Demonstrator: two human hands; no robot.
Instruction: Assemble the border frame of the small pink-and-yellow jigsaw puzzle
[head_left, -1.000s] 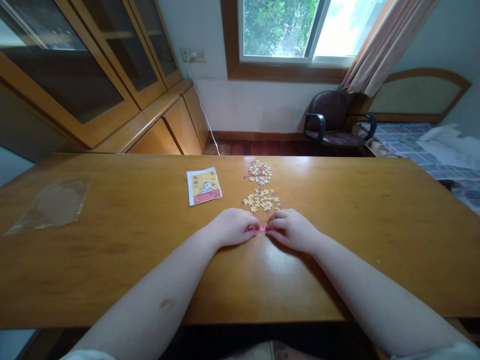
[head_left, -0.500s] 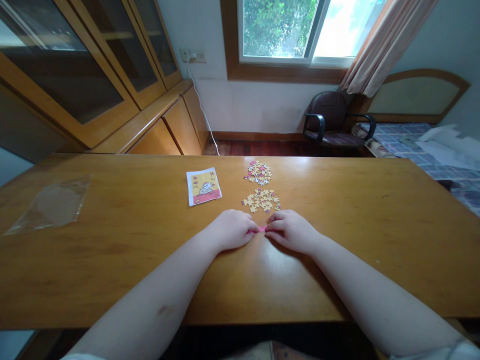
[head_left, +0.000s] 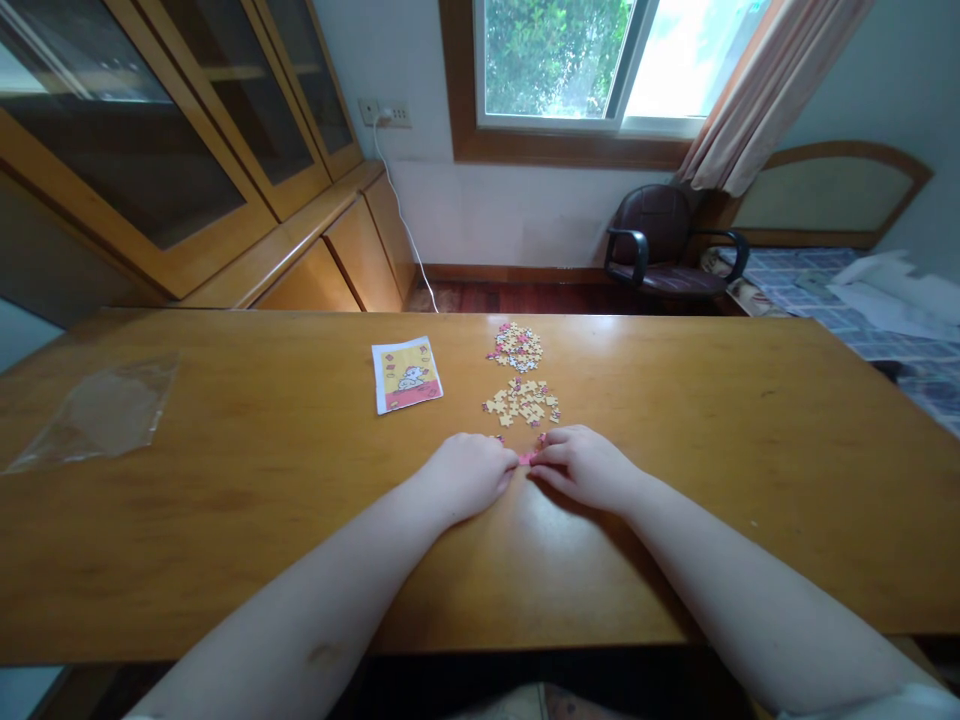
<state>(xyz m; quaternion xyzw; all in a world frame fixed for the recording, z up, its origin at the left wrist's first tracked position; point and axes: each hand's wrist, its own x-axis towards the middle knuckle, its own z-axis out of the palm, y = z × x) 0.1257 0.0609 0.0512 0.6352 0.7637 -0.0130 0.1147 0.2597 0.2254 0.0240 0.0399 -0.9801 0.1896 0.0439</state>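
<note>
Pink jigsaw puzzle pieces (head_left: 525, 459) lie on the table between my two hands, mostly covered by fingers. My left hand (head_left: 474, 472) rests on the table with its fingers closed at the left end of the pink pieces. From the right, my right hand (head_left: 583, 465) pinches at the same pink pieces, thumb and fingers close together. Small pieces with some red peek out just beyond the fingertips of both hands. Right behind the hands lies a loose pile of yellow puzzle pieces (head_left: 523, 402). Farther back is a mixed pile of pink, white and yellow pieces (head_left: 517, 347).
A picture card (head_left: 407, 375) with a white cartoon figure lies left of the piles. At the far left of the wooden table (head_left: 247, 520) is a clear plastic bag (head_left: 101, 410). Beyond the table stand a glass-door cabinet (head_left: 225, 210) and an office chair (head_left: 664, 240).
My left hand has shifted slightly toward me and its fingers have curled in, uncovering a small piece behind it. My right hand stays nearly in place.
</note>
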